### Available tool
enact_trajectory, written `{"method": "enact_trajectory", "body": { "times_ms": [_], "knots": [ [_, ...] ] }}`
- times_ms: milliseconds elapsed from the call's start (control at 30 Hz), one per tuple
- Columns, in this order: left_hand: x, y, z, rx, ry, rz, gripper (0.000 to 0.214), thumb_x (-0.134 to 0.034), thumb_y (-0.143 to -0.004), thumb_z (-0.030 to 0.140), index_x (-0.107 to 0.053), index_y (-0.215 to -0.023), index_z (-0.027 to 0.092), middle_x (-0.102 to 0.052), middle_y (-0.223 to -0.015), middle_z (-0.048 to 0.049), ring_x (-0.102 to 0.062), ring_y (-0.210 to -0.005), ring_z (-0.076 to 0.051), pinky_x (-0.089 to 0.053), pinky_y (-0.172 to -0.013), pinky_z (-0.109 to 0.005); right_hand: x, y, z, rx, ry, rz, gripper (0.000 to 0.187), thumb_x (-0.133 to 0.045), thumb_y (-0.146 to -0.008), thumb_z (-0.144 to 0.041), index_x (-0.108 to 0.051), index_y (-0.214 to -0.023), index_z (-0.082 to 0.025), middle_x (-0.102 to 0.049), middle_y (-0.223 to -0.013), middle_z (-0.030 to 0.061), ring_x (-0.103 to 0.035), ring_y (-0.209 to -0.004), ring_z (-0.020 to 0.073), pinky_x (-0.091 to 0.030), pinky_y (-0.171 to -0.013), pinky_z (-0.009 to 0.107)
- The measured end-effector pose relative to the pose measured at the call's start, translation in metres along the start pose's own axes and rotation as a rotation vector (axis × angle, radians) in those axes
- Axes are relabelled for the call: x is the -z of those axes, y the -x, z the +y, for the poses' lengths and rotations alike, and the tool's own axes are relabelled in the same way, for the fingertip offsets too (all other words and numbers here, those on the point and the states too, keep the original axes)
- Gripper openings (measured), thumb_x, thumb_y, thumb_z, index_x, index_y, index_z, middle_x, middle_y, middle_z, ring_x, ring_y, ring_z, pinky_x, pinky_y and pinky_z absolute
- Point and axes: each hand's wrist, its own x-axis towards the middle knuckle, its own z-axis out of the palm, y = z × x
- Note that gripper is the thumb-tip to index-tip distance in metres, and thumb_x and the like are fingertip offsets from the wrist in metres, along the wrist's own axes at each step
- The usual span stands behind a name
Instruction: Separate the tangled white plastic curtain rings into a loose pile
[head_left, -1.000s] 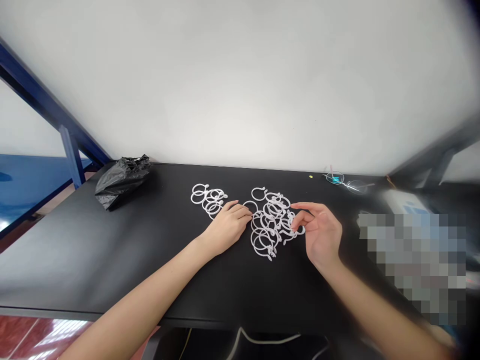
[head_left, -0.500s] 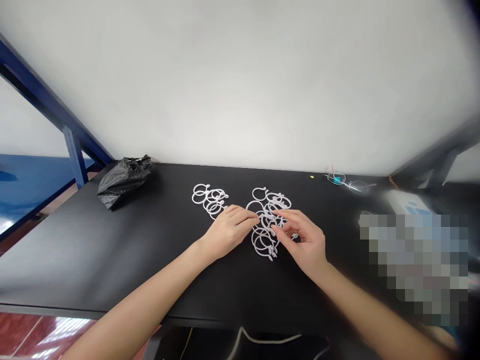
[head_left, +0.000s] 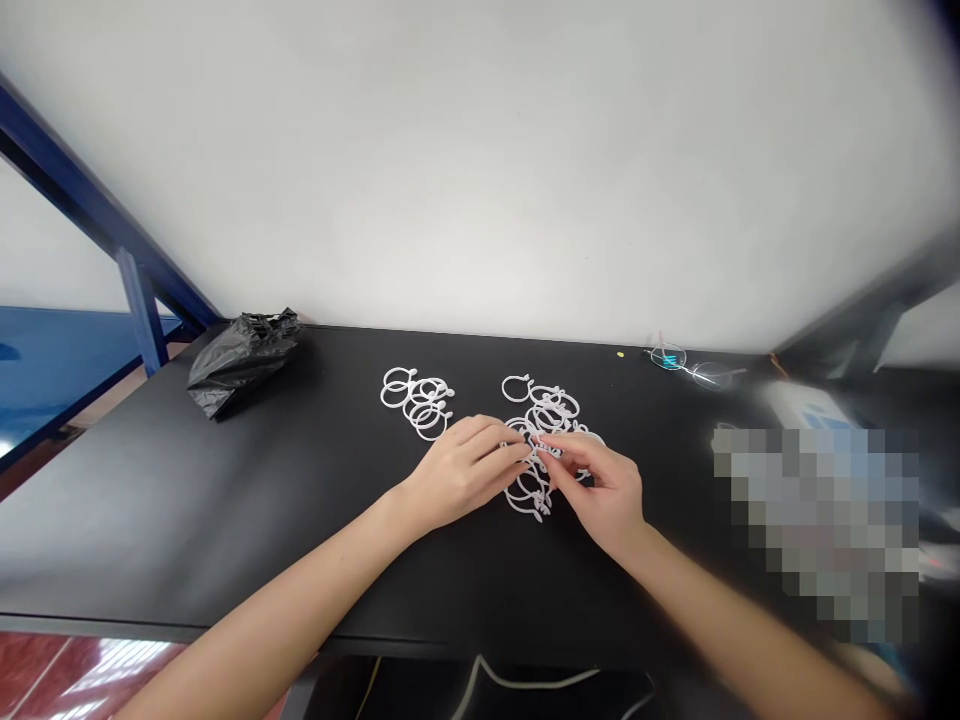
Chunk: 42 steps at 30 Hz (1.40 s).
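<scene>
Left hand (head_left: 465, 470) and right hand (head_left: 600, 495) meet at the fingertips on a heap of white plastic curtain rings (head_left: 529, 498) lying on the black table (head_left: 187, 520), any grip hidden, the rings likely light, stiff and slick, best pinched at the thin rim.

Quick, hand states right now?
Left hand: half closed at the white plastic rings, hold unclear.
Right hand: fingers pinched among the rings, cannot tell if holding one.
</scene>
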Motion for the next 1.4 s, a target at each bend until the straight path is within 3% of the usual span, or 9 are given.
{"method": "enact_trajectory", "body": {
  "times_ms": [100,200,333,533,767,1000,1400],
  "knots": [
    [0.0002,0.0004,0.0009,0.103,-0.012,-0.001,0.036,-0.062,-0.094,0.032,-0.051,-0.125,0.018,-0.064,-0.120,-0.0153,-0.063,-0.105,-0.025,-0.055,-0.087,-0.040,0.0002,0.0018,0.0006,-0.013,-0.062,0.001,0.018,-0.069,-0.085,-0.015,-0.075,-0.099,-0.025,-0.077,-0.090,0.0044,-0.064,-0.049,0.0117,-0.057,-0.045,0.026],
    [0.0007,0.0011,0.0009,0.151,0.017,-0.035,0.048,-0.060,-0.094,0.040,-0.045,-0.132,0.015,-0.063,-0.117,-0.0166,-0.063,-0.103,-0.026,-0.055,-0.085,-0.042,0.0006,0.0035,0.0015,-0.010,-0.115,-0.017,0.020,-0.069,-0.085,-0.014,-0.075,-0.100,-0.026,-0.078,-0.092,0.0042,-0.064,-0.048,0.0118,-0.059,-0.044,0.026],
    [0.0010,0.0023,0.0000,0.197,0.099,-0.048,0.041,-0.060,-0.094,0.040,-0.048,-0.126,0.017,-0.063,-0.106,-0.0119,-0.062,-0.093,-0.023,-0.055,-0.079,-0.038,0.0016,0.0033,0.0021,-0.022,-0.152,-0.043,0.022,-0.068,-0.086,-0.014,-0.075,-0.103,-0.027,-0.078,-0.092,0.0037,-0.065,-0.045,0.0119,-0.060,-0.044,0.028],
    [0.0019,0.0029,0.0002,0.255,0.197,-0.053,0.039,-0.062,-0.093,0.037,-0.047,-0.124,0.018,-0.060,-0.107,-0.0111,-0.060,-0.096,-0.023,-0.056,-0.080,-0.037,0.0025,-0.0009,-0.0008,0.018,-0.136,-0.042,0.029,-0.067,-0.084,-0.009,-0.077,-0.102,-0.028,-0.077,-0.099,0.0041,-0.066,-0.048,0.0116,-0.062,-0.048,0.029],
    [0.0041,0.0024,0.0008,0.270,0.204,-0.057,0.038,-0.060,-0.095,0.034,-0.045,-0.127,0.019,-0.059,-0.107,-0.0110,-0.059,-0.095,-0.022,-0.055,-0.080,-0.038,-0.0002,-0.0013,-0.0026,0.052,-0.056,0.022,0.026,-0.068,-0.085,-0.011,-0.078,-0.101,-0.029,-0.078,-0.080,0.0003,-0.067,-0.047,0.0139,-0.063,-0.050,0.030],
    [0.0053,0.0026,0.0012,0.261,0.242,-0.065,0.039,-0.060,-0.095,0.033,-0.044,-0.128,0.019,-0.057,-0.108,-0.0113,-0.058,-0.096,-0.023,-0.055,-0.082,-0.039,0.0009,0.0002,0.0016,0.068,-0.087,-0.002,0.024,-0.069,-0.085,-0.012,-0.079,-0.098,-0.029,-0.079,-0.098,0.0041,-0.076,-0.075,0.0213,-0.067,-0.060,0.033],
    [0.0050,0.0029,0.0018,0.270,0.289,-0.069,0.040,-0.062,-0.094,0.030,-0.044,-0.128,0.019,-0.056,-0.109,-0.0102,-0.057,-0.097,-0.021,-0.054,-0.084,-0.037,0.0022,0.0014,0.0019,0.058,-0.134,-0.021,0.027,-0.067,-0.086,-0.009,-0.078,-0.099,-0.029,-0.078,-0.094,0.0038,-0.075,-0.079,0.0204,-0.067,-0.065,0.034]
  ]
}}
